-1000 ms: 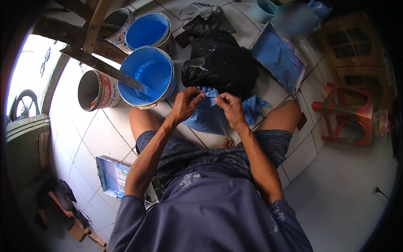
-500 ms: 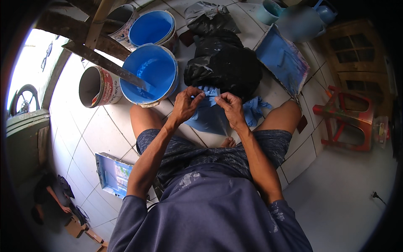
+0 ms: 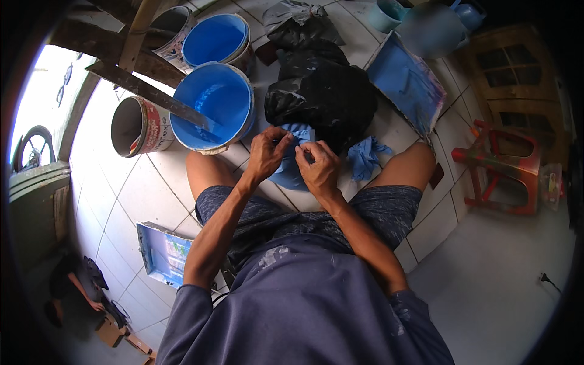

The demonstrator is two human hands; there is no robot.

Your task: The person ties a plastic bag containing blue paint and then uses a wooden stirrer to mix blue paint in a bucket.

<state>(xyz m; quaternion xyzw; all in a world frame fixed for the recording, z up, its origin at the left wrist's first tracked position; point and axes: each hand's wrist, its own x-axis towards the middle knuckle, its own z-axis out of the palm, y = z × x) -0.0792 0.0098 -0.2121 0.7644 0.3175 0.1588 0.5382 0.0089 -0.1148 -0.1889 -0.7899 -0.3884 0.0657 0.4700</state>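
Between my knees, my left hand is closed in a pinch on a crumpled light blue sheet of thin material. Just right of it, my right hand has its fingers curled in, and its fingertips almost meet the left ones. Whatever sits between those right fingertips is hidden. Below the hands hangs or lies a smooth blue piece, partly covered by them. A second crumpled blue piece lies on the tiles by my right knee. Black plastic bags are heaped just beyond my hands.
At the left stand blue-lined buckets, one with a long flat stick across it, and a paint pail. A blue-stained tray lies far right, another tray near left. A red stool stands right. Someone is at lower left.
My right hand has shifted left and slightly nearer to me, its fingers curling further in beside the left hand. My left hand has barely moved.
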